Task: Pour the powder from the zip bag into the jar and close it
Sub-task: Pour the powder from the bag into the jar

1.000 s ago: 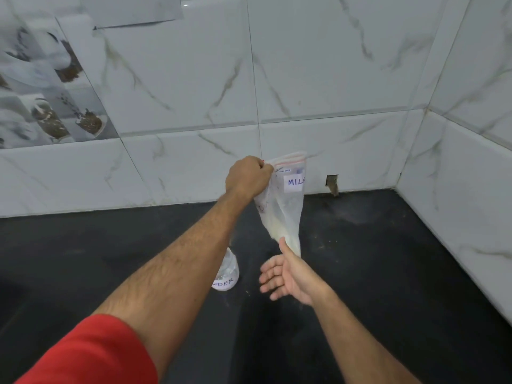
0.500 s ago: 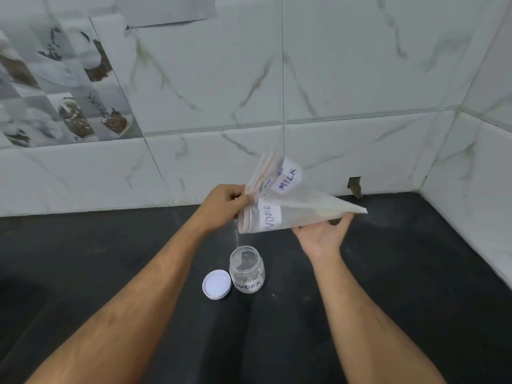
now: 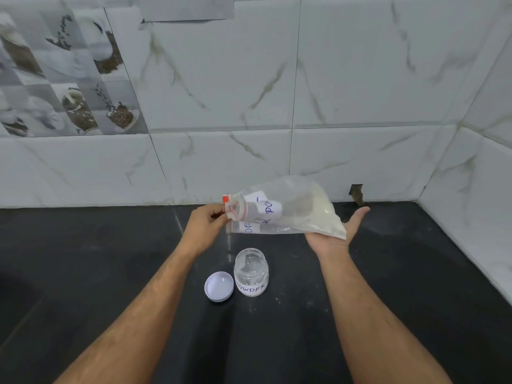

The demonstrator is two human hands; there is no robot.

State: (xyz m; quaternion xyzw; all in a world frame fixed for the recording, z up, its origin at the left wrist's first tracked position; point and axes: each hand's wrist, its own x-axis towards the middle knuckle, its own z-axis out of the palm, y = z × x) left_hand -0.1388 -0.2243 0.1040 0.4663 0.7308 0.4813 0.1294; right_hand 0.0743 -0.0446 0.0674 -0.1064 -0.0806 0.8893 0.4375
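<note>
A clear zip bag (image 3: pixel 288 212) with white labels lies nearly level in the air above the counter, its red-edged mouth pointing left. White powder sits in its right end. My left hand (image 3: pixel 206 225) pinches the mouth edge. My right hand (image 3: pixel 339 231) is flat, palm up, under the powder end. Below the mouth stands an open clear jar (image 3: pixel 251 273) labelled POWDER, with a little white powder at its bottom. Its white lid (image 3: pixel 219 286) lies upside down just left of the jar.
The black counter (image 3: pixel 401 300) runs back to a white marble-tiled wall (image 3: pixel 360 79) and a side wall at the right. A small hole (image 3: pixel 356 193) shows in the tile at counter level. Patterned tiles (image 3: pixel 63 79) fill the upper left.
The bag went from hanging upright to lying nearly level with its mouth over the jar. My right hand slid to support the powder end. My view dropped and the jar and lid came into sight.
</note>
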